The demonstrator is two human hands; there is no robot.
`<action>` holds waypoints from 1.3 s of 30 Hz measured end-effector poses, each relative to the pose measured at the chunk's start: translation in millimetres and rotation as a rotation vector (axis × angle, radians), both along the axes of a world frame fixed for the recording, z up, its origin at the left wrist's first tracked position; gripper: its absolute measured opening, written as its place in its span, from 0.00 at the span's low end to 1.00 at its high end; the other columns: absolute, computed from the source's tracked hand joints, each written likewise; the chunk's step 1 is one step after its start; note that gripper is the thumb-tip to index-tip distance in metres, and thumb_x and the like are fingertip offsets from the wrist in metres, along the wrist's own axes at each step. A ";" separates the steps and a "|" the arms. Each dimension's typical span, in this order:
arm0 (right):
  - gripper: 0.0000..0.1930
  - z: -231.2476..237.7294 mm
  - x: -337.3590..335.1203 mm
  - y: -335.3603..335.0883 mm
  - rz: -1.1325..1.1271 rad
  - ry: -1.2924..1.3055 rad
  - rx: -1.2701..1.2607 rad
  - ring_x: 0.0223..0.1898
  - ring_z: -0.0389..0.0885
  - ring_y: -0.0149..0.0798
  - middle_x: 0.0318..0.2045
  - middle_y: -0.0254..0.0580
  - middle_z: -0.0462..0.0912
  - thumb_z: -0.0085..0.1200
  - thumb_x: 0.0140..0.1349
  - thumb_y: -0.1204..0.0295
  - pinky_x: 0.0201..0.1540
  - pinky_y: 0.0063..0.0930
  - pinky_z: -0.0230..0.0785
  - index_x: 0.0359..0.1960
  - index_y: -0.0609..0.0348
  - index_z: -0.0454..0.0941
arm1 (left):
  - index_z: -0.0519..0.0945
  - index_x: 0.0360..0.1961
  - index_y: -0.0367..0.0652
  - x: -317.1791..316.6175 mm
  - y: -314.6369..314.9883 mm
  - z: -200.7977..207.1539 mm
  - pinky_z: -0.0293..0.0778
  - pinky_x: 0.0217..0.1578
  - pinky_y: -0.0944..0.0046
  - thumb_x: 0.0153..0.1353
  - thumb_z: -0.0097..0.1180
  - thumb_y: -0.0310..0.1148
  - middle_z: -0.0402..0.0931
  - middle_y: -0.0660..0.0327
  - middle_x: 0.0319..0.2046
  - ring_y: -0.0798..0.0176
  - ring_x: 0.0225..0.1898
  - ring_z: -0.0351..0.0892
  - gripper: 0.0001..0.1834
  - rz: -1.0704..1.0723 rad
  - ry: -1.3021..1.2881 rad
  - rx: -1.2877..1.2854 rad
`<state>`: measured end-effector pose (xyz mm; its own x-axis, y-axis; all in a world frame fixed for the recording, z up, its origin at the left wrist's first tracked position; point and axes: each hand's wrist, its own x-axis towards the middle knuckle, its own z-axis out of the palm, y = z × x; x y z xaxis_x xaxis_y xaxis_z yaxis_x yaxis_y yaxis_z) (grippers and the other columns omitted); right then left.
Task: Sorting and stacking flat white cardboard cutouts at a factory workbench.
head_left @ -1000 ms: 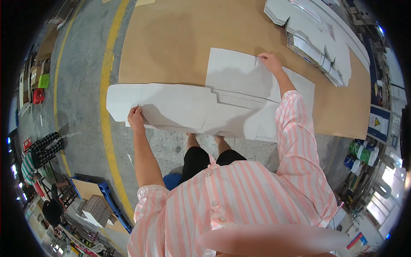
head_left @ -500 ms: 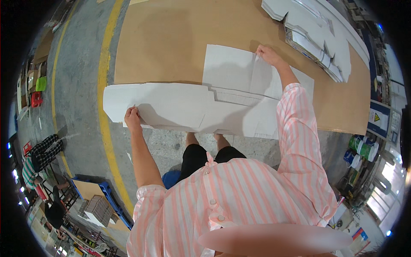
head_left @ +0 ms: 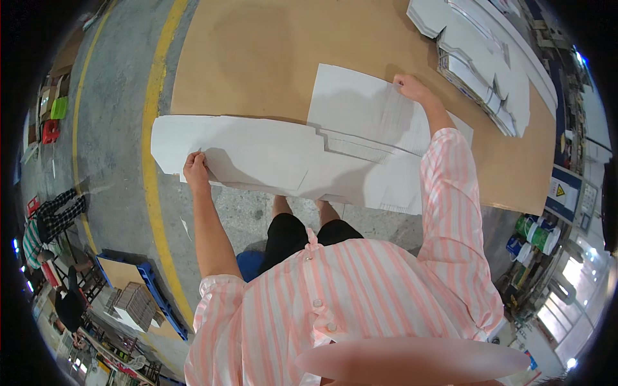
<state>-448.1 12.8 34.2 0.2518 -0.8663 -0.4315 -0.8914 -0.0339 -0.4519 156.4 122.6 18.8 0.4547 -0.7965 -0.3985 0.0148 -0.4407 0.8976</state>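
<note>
A flat white cardboard sheet [head_left: 257, 148] with slots and cut-out edges lies across the near side of the brown board. Its long narrow part reaches left, and a wider panel [head_left: 351, 106] rises on the right. My left hand [head_left: 196, 170] is closed on the sheet's near edge, toward its left end, thumb and fingers pinched together. At the panel's far edge, my right hand [head_left: 412, 88] is closed on the white cardboard with bent fingers. Shadows of both arms fall over the sheet.
The brown cardboard board [head_left: 238, 64] spreads out beneath. A stack of white cut cardboard pieces [head_left: 489, 71] stands at its far right. Yellow lines [head_left: 151, 141] mark the grey floor. A blue pallet [head_left: 158, 296] with stacked goods is at lower left, paint buckets [head_left: 537, 233] at right.
The view has turned slightly, and the white sheet now slants a little more down to the right. Both hands keep their places on its edges.
</note>
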 end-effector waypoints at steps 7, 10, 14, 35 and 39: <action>0.06 -16.6 3.5 -5.0 -0.008 0.115 -0.042 0.31 0.73 0.43 0.28 0.48 0.77 0.45 0.47 0.75 0.34 0.35 0.64 0.28 0.62 0.71 | 0.76 0.24 0.38 0.6 0.2 -0.4 0.56 0.18 0.75 0.51 0.50 0.27 0.64 0.71 0.15 0.77 0.17 0.60 0.04 0.041 0.032 -0.022; 0.07 -7.5 1.4 -3.9 0.033 0.256 -0.044 0.34 0.74 0.46 0.31 0.52 0.77 0.45 0.48 0.73 0.36 0.37 0.64 0.28 0.62 0.71 | 0.76 0.22 0.38 -11.5 -4.6 5.2 0.54 0.18 0.75 0.50 0.50 0.28 0.63 0.71 0.14 0.77 0.17 0.59 0.05 0.034 0.012 -0.006; 0.07 9.0 12.6 -4.3 -0.067 0.289 -0.008 0.34 0.74 0.48 0.31 0.53 0.77 0.45 0.47 0.74 0.36 0.38 0.64 0.28 0.63 0.71 | 0.76 0.21 0.37 -2.5 -1.6 1.6 0.57 0.19 0.73 0.50 0.50 0.30 0.65 0.70 0.14 0.76 0.18 0.61 0.08 0.011 -0.117 0.019; 0.17 13.1 -52.8 7.3 0.019 0.386 0.190 0.42 0.74 0.53 0.37 0.54 0.77 0.44 0.42 0.73 0.45 0.38 0.66 0.35 0.63 0.76 | 0.76 0.19 0.36 -9.1 -7.4 -1.7 0.57 0.20 0.71 0.47 0.50 0.32 0.64 0.69 0.12 0.75 0.18 0.61 0.09 0.026 -0.209 0.068; 0.17 19.6 -18.6 -0.2 0.060 0.467 0.237 0.44 0.74 0.52 0.39 0.55 0.77 0.45 0.42 0.72 0.46 0.39 0.67 0.37 0.63 0.76 | 0.73 0.17 0.40 -6.2 -1.3 3.4 0.52 0.17 0.74 0.49 0.49 0.29 0.60 0.73 0.13 0.78 0.16 0.56 0.07 0.048 -0.157 0.022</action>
